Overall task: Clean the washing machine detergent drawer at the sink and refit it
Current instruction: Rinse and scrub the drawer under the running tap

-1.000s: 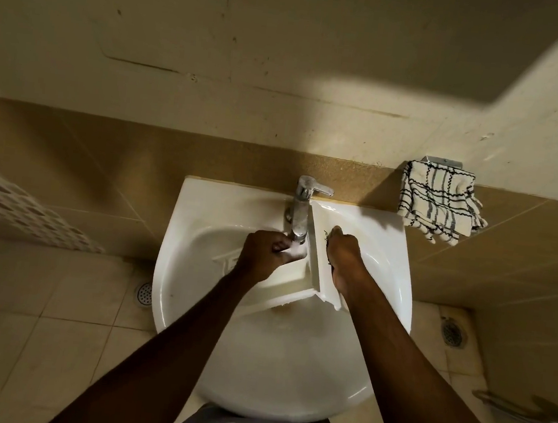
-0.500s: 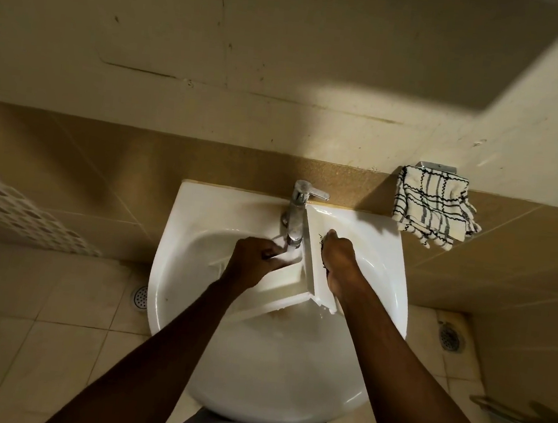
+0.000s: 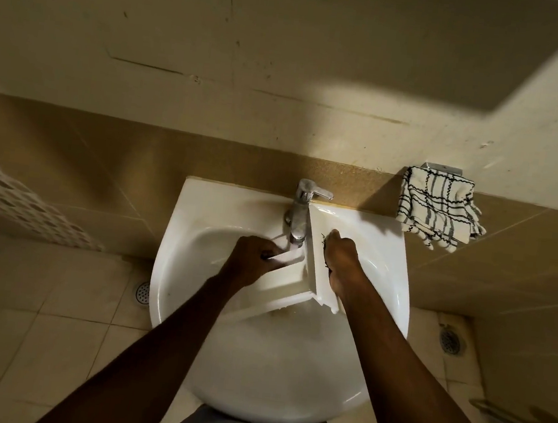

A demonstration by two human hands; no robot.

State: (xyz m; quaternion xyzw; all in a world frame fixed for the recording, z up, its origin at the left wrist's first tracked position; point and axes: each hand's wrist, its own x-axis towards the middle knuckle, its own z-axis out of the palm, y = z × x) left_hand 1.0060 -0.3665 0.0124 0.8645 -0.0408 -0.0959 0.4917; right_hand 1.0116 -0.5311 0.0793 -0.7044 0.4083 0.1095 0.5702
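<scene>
White plastic detergent drawer (image 3: 289, 283) is sitting in the sink (image 3: 170, 268), in the back half of the basin, right under the chrome tap (image 3: 299, 213). Its front panel (image 3: 316, 270) faces the right edge of the sink and runs from the back edge by the tap toward the middle. The long body angles off toward the front left.

Writing first: there's a bit of dark script on the front panel, just beside the right knuckles, but it's way too small and blurry to read. No brand I can make out on the tap or sink either.

Hands: the left hand (image 3: 254, 257) is over the drawer's body, just left of the spout, with its fingers curled around the far wall. The right hand (image 3: 339, 259) is on the other side, wrapped around the front panel with the thumb side up. So the drawer is pinned between both hands, and both are gripping it.

Off to the side, a black-and-white checked towel (image 3: 438, 207) hangs on the wall past the sink's back right corner.
</scene>
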